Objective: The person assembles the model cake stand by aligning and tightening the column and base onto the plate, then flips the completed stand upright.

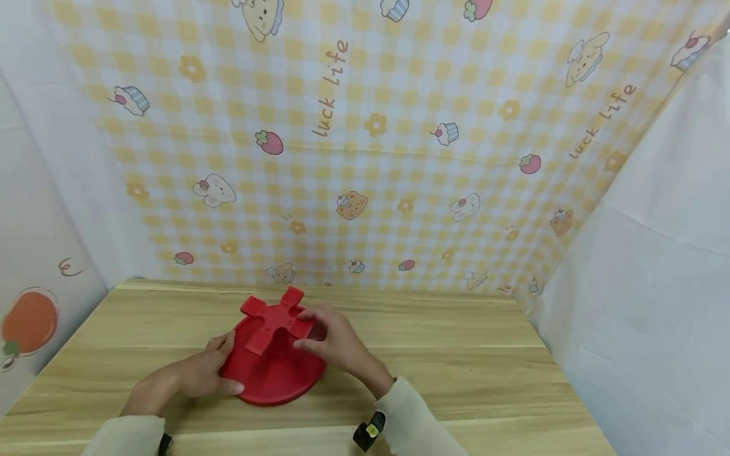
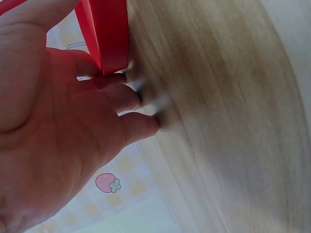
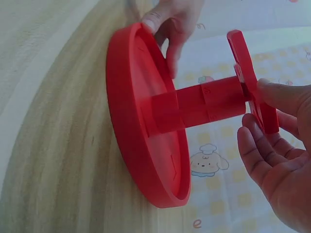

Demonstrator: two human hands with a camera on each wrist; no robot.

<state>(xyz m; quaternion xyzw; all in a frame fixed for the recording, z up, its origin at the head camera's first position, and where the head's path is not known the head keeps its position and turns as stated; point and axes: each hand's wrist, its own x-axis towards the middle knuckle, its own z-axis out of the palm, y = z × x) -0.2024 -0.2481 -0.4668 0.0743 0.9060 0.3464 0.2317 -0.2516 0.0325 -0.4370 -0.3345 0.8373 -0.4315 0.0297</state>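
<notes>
A red round base (image 1: pixel 274 387) with a raised rim sits on the wooden table. From its middle rises a short red column (image 3: pixel 197 104), topped by a red cross-shaped piece (image 1: pixel 277 318) with flat arms. My left hand (image 1: pixel 199 372) grips the base's left edge, thumb on the rim and fingers around the side; in the left wrist view its fingertips reach the table. With thumb and fingers, my right hand (image 1: pixel 336 339) pinches one arm of the cross piece. The right wrist view shows the cross piece at the column's top, where a small dark gap appears.
The wooden table (image 1: pixel 456 367) extends to the right and behind the base. A yellow-checked cloth (image 1: pixel 365 164) hangs at the back, with white cloth (image 1: pixel 650 285) on the right side. Black straps with a small device (image 1: pixel 369 430) sit at the wrists.
</notes>
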